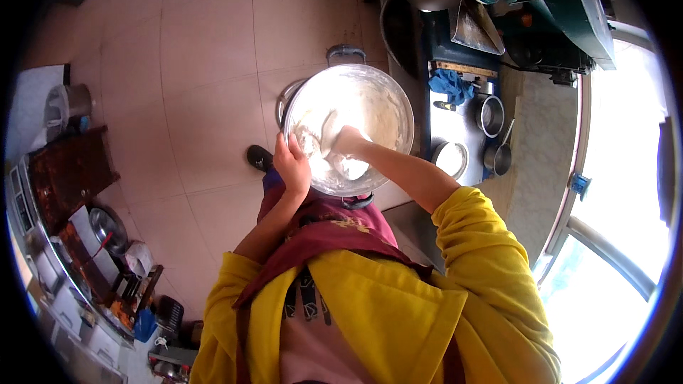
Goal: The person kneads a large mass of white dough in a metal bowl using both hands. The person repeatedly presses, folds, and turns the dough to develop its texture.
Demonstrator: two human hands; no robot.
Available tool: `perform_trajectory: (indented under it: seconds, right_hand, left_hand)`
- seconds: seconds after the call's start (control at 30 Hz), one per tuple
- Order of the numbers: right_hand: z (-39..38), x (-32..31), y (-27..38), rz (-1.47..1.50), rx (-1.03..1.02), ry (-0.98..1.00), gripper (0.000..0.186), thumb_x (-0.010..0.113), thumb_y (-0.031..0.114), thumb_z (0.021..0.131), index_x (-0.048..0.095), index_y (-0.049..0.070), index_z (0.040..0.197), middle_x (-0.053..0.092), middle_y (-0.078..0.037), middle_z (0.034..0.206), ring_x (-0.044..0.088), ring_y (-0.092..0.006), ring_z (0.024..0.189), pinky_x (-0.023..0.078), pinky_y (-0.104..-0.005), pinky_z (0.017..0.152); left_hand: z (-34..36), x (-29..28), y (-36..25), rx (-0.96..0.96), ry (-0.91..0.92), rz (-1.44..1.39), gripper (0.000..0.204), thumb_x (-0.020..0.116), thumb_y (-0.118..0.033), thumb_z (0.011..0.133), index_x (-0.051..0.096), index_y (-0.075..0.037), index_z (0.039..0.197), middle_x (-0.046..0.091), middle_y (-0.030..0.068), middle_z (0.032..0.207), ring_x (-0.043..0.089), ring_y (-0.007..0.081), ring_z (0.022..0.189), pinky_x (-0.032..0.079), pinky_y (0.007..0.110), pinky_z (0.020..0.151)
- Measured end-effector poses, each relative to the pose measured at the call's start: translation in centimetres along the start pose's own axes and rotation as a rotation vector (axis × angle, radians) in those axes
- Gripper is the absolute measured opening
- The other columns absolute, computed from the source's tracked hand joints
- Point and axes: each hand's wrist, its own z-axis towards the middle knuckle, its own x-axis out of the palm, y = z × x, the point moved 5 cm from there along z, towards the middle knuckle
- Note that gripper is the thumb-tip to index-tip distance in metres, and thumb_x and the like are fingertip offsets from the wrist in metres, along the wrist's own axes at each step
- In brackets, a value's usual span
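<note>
White powder (350, 167) lay beneath the right hand (348, 141), its grasp unclear; the left hand (292, 164) gripped the pot (398, 108), probably for steadiness.

One pot (403, 103) counted, two hands (292, 164) noted at the pot, one cloth (449, 87), one saucepan (498, 161), two round pans (491, 116) recorded right of it

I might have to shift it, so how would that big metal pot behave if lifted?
The pot would probably stay rigid, judging by its shiny metal wall. The white, floury contents likely add some weight. Dark handles on opposite sides suggest a two-handed lift could limit tipping.
</note>
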Motion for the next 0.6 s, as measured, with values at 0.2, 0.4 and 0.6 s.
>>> perform_trajectory:
  seconds: [0.2, 0.4, 0.6]
  right_hand:
    - [0.4, 1.4, -1.1, -0.142, -0.348, -0.399, 0.044, 0.076, 0.032, 0.059, 0.067, -0.006, 0.079, 0.066, -0.025, 0.077, 0.067, -0.0351, 0.076, 0.054, -0.0397, 0.071]
    - [-3.1, 2.2, -0.4, -0.030, -0.375, -0.702, 0.034, 0.067, 0.031, 0.066, 0.064, -0.002, 0.073, 0.064, -0.026, 0.075, 0.065, -0.0402, 0.074, 0.052, -0.0459, 0.072]
    - [-2.9, 2.1, -1.3, -0.035, -0.482, -0.624, 0.048, 0.071, 0.037, 0.067, 0.062, -0.008, 0.083, 0.063, -0.029, 0.083, 0.063, -0.0424, 0.081, 0.051, -0.0448, 0.077]
  left_hand:
    - [0.1, -0.2, -0.9, 0.054, -0.041, 0.077, 0.018, 0.049, -0.013, 0.095, 0.054, 0.003, 0.099, 0.059, 0.0239, 0.078, 0.058, 0.0429, 0.072, 0.044, 0.046, 0.060]
    - [0.1, -0.5, -0.7, 0.024, -0.040, 0.059, 0.017, 0.048, -0.013, 0.095, 0.053, 0.002, 0.096, 0.061, 0.0223, 0.076, 0.059, 0.0409, 0.068, 0.044, 0.045, 0.059]
    - [0.4, 0.0, -0.8, -0.024, 0.015, -0.013, 0.017, 0.048, -0.015, 0.095, 0.054, 0.001, 0.100, 0.062, 0.0218, 0.078, 0.060, 0.0411, 0.074, 0.045, 0.046, 0.065]
